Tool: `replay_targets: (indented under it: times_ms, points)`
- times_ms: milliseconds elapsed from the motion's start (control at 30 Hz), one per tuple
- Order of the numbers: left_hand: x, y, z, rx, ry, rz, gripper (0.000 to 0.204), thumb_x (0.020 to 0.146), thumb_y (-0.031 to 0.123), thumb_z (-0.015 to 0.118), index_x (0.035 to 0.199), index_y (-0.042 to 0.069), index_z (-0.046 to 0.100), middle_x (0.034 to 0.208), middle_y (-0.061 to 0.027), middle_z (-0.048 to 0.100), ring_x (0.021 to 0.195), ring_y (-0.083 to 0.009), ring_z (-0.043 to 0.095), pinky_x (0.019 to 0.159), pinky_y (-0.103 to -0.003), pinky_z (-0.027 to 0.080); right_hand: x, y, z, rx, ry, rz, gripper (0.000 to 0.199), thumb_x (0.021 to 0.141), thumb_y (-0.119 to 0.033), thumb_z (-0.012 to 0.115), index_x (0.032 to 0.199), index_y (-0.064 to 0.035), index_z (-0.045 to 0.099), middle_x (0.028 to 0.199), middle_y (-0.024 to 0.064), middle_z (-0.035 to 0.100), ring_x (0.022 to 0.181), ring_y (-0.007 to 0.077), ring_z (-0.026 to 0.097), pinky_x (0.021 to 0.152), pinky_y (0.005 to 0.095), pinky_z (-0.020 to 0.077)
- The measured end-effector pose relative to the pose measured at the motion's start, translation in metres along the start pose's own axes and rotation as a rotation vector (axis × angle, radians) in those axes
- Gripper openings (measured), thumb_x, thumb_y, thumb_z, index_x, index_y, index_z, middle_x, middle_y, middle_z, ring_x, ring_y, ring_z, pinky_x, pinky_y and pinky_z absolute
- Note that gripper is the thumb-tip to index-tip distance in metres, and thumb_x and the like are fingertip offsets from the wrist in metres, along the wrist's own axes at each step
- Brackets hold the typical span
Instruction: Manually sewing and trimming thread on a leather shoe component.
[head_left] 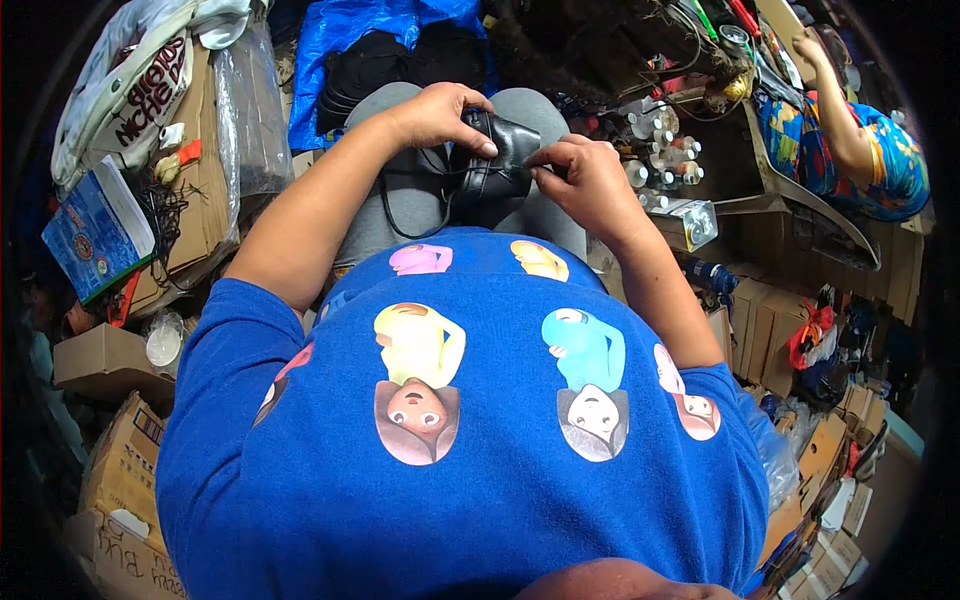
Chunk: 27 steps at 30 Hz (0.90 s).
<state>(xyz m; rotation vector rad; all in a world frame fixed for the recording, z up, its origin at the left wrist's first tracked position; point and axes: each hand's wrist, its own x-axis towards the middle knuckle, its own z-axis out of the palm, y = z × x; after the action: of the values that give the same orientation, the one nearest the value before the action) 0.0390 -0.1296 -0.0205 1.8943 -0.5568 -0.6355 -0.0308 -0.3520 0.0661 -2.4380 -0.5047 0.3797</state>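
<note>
A small black leather shoe [497, 160] rests on my lap, over my grey-trousered knees. My left hand [440, 113] is closed over its upper left side. At the shoe's right edge, my right hand [585, 180] pinches it with fingertips. A thin black lace or cord [400, 205] hangs from the shoe in a loop down across my left thigh. My blue printed shirt fills the lower half of the view.
Cardboard boxes [120, 460] pile up at the left and lower right. A blue plastic sheet with black items [360, 60] lies ahead. Small white bottles [660, 160] stand to the right. Another person in a patterned blue top [860, 140] works at the upper right.
</note>
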Motion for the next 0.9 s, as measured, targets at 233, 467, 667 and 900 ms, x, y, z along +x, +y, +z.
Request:
replay_targets:
  times_ms: [233, 467, 667, 900]
  points:
    - [0.001, 0.002, 0.0, 0.037, 0.026, 0.03, 0.065, 0.056, 0.038, 0.082, 0.103, -0.002, 0.062, 0.093, -0.0152, 0.065, 0.087, -0.0226, 0.061, 0.078, -0.03, 0.046, -0.003, 0.041, 0.013, 0.376, -0.084, 0.088, 0.016, 0.077, -0.014, 0.068, 0.092, -0.0086, 0.069, 0.082, 0.0034, 0.055, 0.077, 0.0108, 0.053, 0.067, 0.0255, 0.0424]
    - [0.006, -0.006, 0.008, 0.114, 0.098, 0.036, 0.064, 0.052, 0.04, 0.082, 0.101, 0.002, 0.064, 0.092, -0.015, 0.065, 0.085, -0.0253, 0.062, 0.077, -0.032, 0.047, -0.001, 0.036, 0.037, 0.532, 0.034, 0.097, 0.014, 0.076, -0.01, 0.069, 0.087, -0.0038, 0.067, 0.083, 0.0053, 0.059, 0.077, 0.0116, 0.056, 0.07, 0.0248, 0.045]
    - [0.001, -0.008, 0.007, 0.06, 0.11, 0.031, 0.064, 0.055, 0.041, 0.08, 0.104, 0.003, 0.062, 0.098, -0.0155, 0.061, 0.091, -0.0259, 0.06, 0.079, -0.033, 0.047, 0.001, 0.029, 0.041, 0.51, 0.13, 0.03, 0.015, 0.072, -0.01, 0.07, 0.084, -0.002, 0.065, 0.076, 0.007, 0.06, 0.068, 0.0128, 0.057, 0.064, 0.0258, 0.0456]
    - [-0.054, 0.027, -0.005, 0.4, 0.335, 0.215, 0.042, 0.079, -0.006, 0.046, 0.118, 0.006, 0.052, 0.096, -0.011, 0.046, 0.083, -0.0249, 0.052, 0.079, -0.033, 0.043, -0.013, 0.029, 0.026, 0.305, 0.053, -0.054, 0.02, 0.074, -0.008, 0.068, 0.094, -0.0081, 0.068, 0.072, 0.0028, 0.054, 0.067, 0.0111, 0.051, 0.062, 0.0246, 0.0413]
